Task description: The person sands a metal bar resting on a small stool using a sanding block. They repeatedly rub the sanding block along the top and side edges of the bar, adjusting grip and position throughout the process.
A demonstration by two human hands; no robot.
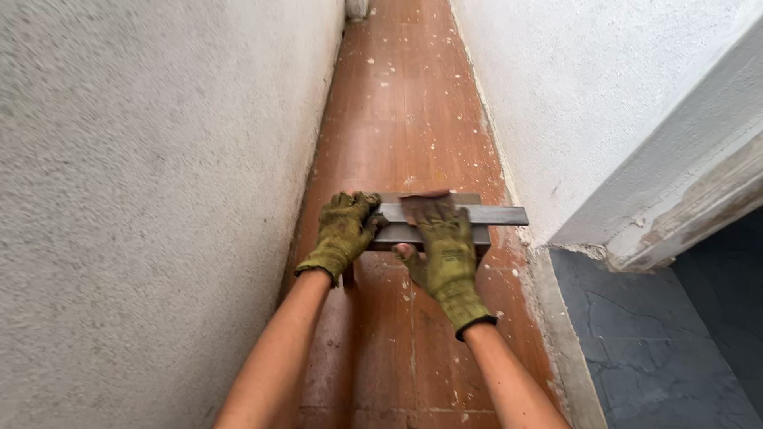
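A person looks down at their own two forearms and hands, both in worn olive-green knit work gloves, in a very narrow passage. The left hand (pixel 343 233) is curled over the near left end of a flat grey metal bar (pixel 485 214), fingers wrapped and pressed against its edge. The right hand (pixel 442 253) lies across the middle of the bar, fingers spread flat on top with the thumb tucked beneath, so it clasps the bar from both faces. The bar is held crosswise, low over the floor, spanning most of the passage, its right end poking out bare toward the white wall (pixel 588 103). It looks stiff, thin and fairly heavy for its size, with hard edges that favour gloved hands; both ends and the middle offer the surest hold. There may be a second flat piece beneath it, but motion blur makes this hard to tell. The reddish-brown tiled floor (pixel 405 103) is dusty and flecked with white plaster spatter. A rough grey rendered wall (pixel 151 206) rises close on the left. At right, a chipped wall corner gives way to dark grey paving (pixel 668 334).
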